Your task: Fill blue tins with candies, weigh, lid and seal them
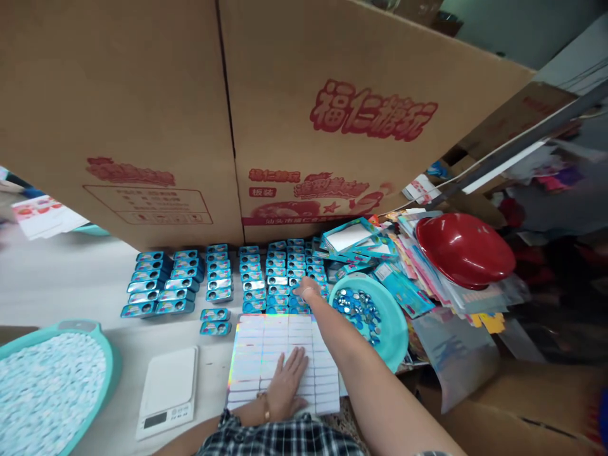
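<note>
My left hand [286,383] lies flat, fingers spread, on a shiny sheet of white labels [266,345] near the table's front edge. My right hand [305,289] reaches forward past the sheet, its fingers pinched over the rows of small blue tins [216,278] lined up on the white table. What the fingers hold, if anything, is too small to make out. Just right of that hand sits a teal bowl [394,329] holding several small round blue pieces.
Two tall cardboard boxes [285,114] with red print wall off the back. A white digital scale [168,389] sits front left beside a teal basin [107,354] of white pieces. A red bowl [463,247] rests on stacked printed cards [418,278] at right.
</note>
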`<state>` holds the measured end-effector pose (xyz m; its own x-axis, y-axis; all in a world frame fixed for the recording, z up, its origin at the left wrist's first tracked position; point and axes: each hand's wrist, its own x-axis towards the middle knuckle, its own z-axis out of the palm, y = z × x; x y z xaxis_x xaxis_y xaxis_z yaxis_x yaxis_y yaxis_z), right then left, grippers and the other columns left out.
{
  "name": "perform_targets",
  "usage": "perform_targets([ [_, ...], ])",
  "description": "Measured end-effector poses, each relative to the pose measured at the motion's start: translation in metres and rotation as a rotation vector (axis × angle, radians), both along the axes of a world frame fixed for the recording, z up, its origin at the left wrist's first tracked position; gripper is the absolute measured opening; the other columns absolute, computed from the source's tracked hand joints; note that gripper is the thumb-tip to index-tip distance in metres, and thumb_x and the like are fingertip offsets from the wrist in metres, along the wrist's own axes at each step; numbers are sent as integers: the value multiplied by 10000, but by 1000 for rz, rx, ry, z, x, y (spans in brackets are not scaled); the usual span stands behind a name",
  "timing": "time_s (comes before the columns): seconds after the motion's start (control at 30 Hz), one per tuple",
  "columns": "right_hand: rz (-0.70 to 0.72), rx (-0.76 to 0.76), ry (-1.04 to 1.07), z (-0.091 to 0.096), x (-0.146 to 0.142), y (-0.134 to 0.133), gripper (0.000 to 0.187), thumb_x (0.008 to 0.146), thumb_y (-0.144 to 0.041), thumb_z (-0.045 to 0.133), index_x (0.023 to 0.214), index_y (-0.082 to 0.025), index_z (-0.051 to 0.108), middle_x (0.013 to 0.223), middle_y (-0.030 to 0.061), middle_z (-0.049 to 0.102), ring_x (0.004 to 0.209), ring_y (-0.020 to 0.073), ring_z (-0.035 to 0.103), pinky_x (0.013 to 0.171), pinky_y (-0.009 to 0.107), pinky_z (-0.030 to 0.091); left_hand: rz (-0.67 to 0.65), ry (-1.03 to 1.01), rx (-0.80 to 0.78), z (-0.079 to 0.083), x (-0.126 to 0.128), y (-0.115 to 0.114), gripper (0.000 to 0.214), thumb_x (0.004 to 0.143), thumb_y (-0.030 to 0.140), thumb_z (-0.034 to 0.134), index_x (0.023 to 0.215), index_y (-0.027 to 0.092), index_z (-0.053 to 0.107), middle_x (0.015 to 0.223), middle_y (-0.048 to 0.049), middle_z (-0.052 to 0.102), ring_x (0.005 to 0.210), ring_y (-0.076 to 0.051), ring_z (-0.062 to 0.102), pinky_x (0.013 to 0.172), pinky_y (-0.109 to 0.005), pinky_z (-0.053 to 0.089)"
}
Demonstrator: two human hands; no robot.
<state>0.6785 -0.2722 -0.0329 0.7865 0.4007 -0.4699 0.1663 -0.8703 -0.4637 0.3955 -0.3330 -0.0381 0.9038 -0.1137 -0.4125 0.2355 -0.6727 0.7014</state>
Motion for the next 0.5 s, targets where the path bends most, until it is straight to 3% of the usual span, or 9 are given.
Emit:
perform_targets([
  [0.07,-72,49,8,8,-6,-6,348,515,-351,854,608,-192,560,723,101,686,817,286,662,587,285,431,168,-30,-107,8,6,9,828,812,477,598,1523,196,281,1608,-141,223,1491,-327,160,1206,-562,92],
  [0.13,-136,150,25,17,-16,-14,346,584,-414,805,631,-195,541,700,68,663,767,241,646,561,259,423,472,-18,-331,18,20,24,666,869,472,515,1462,201,380,1520,-164,407,1370,-302,423,1152,-498,304],
  [0.2,-179,281,64,25,-33,-22,352,709,-523,676,692,-200,536,663,29,625,666,186,615,515,236,412,818,76,-687,30,41,45,591,917,522,424,1410,196,416,1422,-174,514,1153,-261,616,995,-425,478],
  [0.27,-193,418,128,32,-56,-29,407,806,-611,503,776,-207,537,639,-2,590,575,149,572,475,227,406,1065,203,-1111,42,64,67,563,931,566,402,1335,177,463,1319,-170,590,1009,-223,679,886,-362,529],
  [0.37,-161,587,231,41,-91,-35,480,821,-680,423,856,-215,541,692,-2,604,596,148,582,477,233,440,1234,323,-1571,51,88,93,433,936,506,480,1148,135,553,953,-113,698,781,-168,695,770,-289,550],
  [0.43,-163,733,309,47,-105,-38,483,800,-691,483,873,-218,548,788,20,638,675,163,609,490,237,461,1267,359,-1663,50,95,103,317,951,414,503,1075,131,572,772,-59,671,640,-141,662,699,-274,557],
  [0.5,-258,883,385,50,-104,-39,482,769,-690,563,874,-219,557,811,21,642,676,157,600,479,230,451,1272,357,-1672,48,94,111,235,962,328,498,1052,127,578,748,-55,667,603,-134,652,655,-265,560],
])
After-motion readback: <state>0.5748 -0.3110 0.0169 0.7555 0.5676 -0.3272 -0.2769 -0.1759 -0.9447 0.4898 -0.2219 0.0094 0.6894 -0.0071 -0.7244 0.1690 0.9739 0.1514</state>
